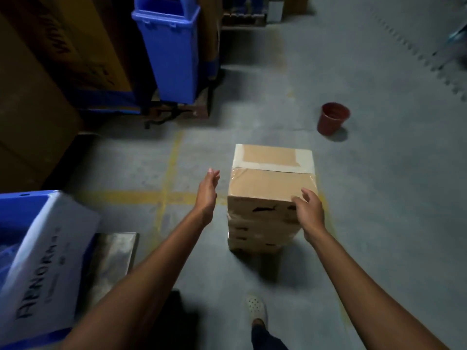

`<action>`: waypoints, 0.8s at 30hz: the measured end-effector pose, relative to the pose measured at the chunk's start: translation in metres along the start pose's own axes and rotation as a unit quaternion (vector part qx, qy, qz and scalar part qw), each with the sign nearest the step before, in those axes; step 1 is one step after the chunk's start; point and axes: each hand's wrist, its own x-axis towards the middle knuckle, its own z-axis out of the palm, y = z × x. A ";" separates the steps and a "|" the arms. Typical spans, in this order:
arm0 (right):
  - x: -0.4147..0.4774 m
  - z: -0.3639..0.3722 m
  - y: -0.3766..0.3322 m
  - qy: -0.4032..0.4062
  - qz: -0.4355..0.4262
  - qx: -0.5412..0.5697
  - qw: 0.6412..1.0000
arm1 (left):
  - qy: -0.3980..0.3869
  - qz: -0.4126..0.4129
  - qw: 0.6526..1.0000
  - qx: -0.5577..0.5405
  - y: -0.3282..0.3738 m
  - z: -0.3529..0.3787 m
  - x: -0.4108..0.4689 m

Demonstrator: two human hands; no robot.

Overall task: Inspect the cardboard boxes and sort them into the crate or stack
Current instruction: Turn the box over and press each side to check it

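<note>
Pick-up looks to be starting: beside the top cardboard box (271, 183) of the floor stack (262, 223), the left hand (207, 195) hovers open at 9 o'clock, the right hand (309, 210) loosely touches its 5 o'clock corner, and both likely need to clamp its sides next.

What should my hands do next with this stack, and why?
Probably bring the left hand in against the left side of the top box. The right hand is at its near right corner, but the left is open and clear of the stack, so no two-handed lift is possible yet.
</note>
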 end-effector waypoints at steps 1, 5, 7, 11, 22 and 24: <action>0.015 -0.009 0.006 -0.001 0.015 -0.005 1.000 | 0.004 -0.001 1.000 0.016 -0.004 0.014 0.012; 0.073 -0.027 0.032 -0.011 0.054 -0.032 0.998 | 0.043 -0.054 0.993 0.094 -0.032 0.050 0.067; 0.095 -0.029 0.043 -0.013 0.085 -0.034 0.996 | 0.069 -0.096 0.984 0.135 -0.051 0.058 0.089; 0.115 -0.024 0.057 -0.040 0.143 0.026 0.989 | 0.095 -0.131 0.977 0.138 -0.064 0.071 0.100; 0.075 -0.011 -0.029 -0.023 -0.053 0.058 0.997 | 0.218 0.106 0.970 0.028 0.013 0.031 0.035; 0.054 -0.005 -0.050 -0.027 -0.089 0.061 0.994 | 0.253 0.150 0.956 0.011 0.030 0.012 0.008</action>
